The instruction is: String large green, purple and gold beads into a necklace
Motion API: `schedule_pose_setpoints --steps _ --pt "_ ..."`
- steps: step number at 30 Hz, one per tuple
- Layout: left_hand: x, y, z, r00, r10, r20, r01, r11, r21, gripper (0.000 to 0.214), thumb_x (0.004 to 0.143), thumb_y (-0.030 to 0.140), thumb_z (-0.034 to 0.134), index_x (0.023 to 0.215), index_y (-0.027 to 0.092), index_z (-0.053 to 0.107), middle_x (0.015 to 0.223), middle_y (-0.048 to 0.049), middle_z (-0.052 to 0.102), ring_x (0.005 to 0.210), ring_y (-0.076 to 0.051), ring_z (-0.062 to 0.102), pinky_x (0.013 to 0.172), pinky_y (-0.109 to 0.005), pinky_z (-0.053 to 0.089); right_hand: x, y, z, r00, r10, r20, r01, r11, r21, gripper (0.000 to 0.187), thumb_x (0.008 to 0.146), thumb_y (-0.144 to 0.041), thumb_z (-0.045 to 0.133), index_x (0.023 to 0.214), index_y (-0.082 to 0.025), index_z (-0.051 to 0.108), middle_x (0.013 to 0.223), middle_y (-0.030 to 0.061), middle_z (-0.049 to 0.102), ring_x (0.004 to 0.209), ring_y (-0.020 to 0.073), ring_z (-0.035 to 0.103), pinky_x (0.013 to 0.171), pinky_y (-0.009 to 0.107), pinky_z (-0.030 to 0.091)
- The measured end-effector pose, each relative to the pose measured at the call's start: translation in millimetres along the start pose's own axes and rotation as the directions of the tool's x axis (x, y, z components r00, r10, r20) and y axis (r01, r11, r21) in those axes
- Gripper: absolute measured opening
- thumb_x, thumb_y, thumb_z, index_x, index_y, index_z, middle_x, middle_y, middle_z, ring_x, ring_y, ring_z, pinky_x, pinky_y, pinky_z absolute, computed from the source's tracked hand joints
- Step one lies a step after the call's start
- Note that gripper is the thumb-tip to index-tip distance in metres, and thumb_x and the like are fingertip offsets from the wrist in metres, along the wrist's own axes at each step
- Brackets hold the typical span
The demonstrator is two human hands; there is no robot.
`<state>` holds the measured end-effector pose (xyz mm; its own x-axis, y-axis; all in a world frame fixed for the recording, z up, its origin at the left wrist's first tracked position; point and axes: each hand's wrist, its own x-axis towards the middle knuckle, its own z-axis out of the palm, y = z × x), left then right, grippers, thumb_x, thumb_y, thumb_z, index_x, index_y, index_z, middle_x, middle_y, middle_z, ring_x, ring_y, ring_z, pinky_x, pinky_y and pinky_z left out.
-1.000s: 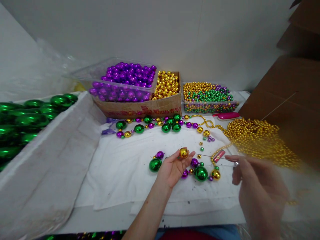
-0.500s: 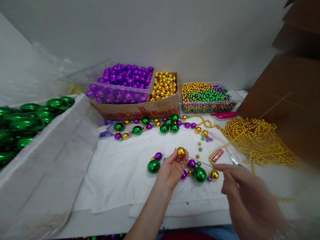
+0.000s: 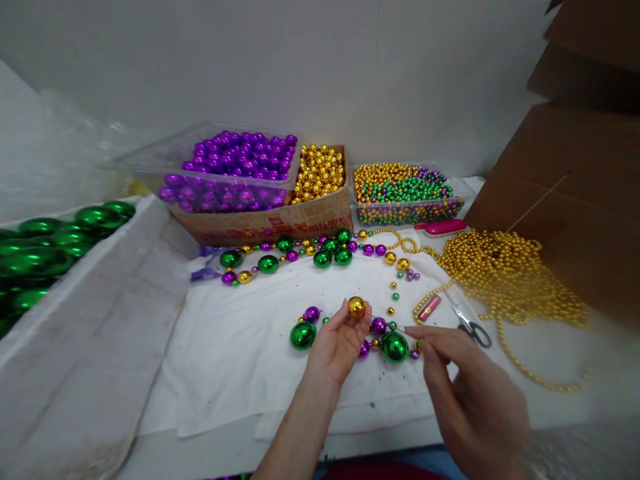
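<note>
A large shiny gold bead (image 3: pixel 357 307) is held at the fingertips of my left hand (image 3: pixel 337 347), palm turned up. My right hand (image 3: pixel 465 383) pinches a thin needle-like rod (image 3: pixel 401 329), which points left toward the gold bead; whether its tip is inside the bead I cannot tell. On the white cloth (image 3: pixel 235 360) around my hands lie a big green bead (image 3: pixel 303 335), a purple bead (image 3: pixel 311 314) and another big green bead (image 3: pixel 395 347). Smaller gold and purple beads sit among them, partly hidden by my fingers.
At the back stand a clear bin of purple beads (image 3: pixel 245 157), a carton (image 3: pixel 270 225) with gold beads, and a tray of small mixed beads (image 3: pixel 407 213). A bead garland (image 3: pixel 269 265), scissors (image 3: pixel 475 332), a red lighter (image 3: pixel 429 309) and heaped gold bead strands (image 3: pixel 500 267) lie beyond my hands.
My right hand has moved left with the rod, closer to my left hand, uncovering the scissors' handles. My left hand keeps the gold bead. The whole view has shifted slightly.
</note>
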<state>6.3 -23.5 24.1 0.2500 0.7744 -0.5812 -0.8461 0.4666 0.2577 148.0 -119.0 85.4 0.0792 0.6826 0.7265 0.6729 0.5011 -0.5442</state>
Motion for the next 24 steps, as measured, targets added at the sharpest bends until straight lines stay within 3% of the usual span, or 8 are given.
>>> schedule_pose_setpoints --steps 6,10,16,21,24 --pt "-1.5 -2.1 1.6 1.0 0.006 0.001 -0.006 1.0 0.007 0.019 0.091 0.012 0.047 0.082 0.006 0.062 0.079 -0.0117 0.068 0.076 -0.019 0.069 0.064 -0.026 0.061 4.1 -1.4 2.9 0.994 -0.071 0.078 0.073 0.997 -0.02 0.017 0.085 -0.005 0.051 0.096 -0.015 0.06 0.091 0.0069 0.069 0.085 0.0117 0.066 0.074 0.019 0.052" --pt "-0.4 -3.4 0.8 1.0 0.007 -0.005 -0.007 1.0 0.015 0.016 0.091 0.011 0.048 0.083 0.006 0.062 0.08 -0.0114 0.068 0.079 -0.02 0.069 0.066 -0.027 0.06 4.5 1.2 10.5 0.982 -0.131 0.133 0.132 0.991 0.003 0.019 0.087 -0.005 0.05 0.102 -0.014 0.057 0.095 0.0091 0.068 0.089 0.0134 0.064 0.076 0.022 0.051" --pt "0.8 -3.9 1.0 1.0 -0.002 -0.018 0.002 0.999 0.033 0.014 0.09 0.011 0.048 0.086 0.006 0.061 0.083 -0.0123 0.068 0.08 -0.019 0.068 0.073 -0.03 0.059 3.7 9.1 25.6 0.978 -0.173 0.121 0.174 0.985 -0.002 0.019 0.087 -0.004 0.05 0.103 -0.014 0.055 0.094 0.0119 0.067 0.09 0.0174 0.064 0.075 0.027 0.052" --pt "-0.8 -5.3 2.7 0.999 -0.047 0.02 0.046 0.997 0.063 0.016 0.091 0.014 0.047 0.088 0.007 0.061 0.083 -0.0119 0.069 0.078 -0.018 0.068 0.066 -0.024 0.056 -1.6 18.7 41.1 0.975 -0.18 0.133 0.18 0.984 0.01 0.02 0.087 -0.005 0.049 0.105 -0.012 0.056 0.094 0.0126 0.066 0.091 0.0182 0.063 0.076 0.028 0.052" --pt "-0.6 -7.0 7.2 0.993 -0.09 0.081 0.082 0.991 0.103 0.019 0.092 0.016 0.047 0.087 0.006 0.063 0.082 -0.0121 0.069 0.075 -0.016 0.068 0.064 -0.023 0.055 -6.5 29.6 51.2 0.981 -0.121 0.151 0.126 0.992 -0.023 0.018 0.09 -0.008 0.046 0.101 -0.014 0.059 0.093 0.0108 0.066 0.088 0.0173 0.064 0.072 0.026 0.05"
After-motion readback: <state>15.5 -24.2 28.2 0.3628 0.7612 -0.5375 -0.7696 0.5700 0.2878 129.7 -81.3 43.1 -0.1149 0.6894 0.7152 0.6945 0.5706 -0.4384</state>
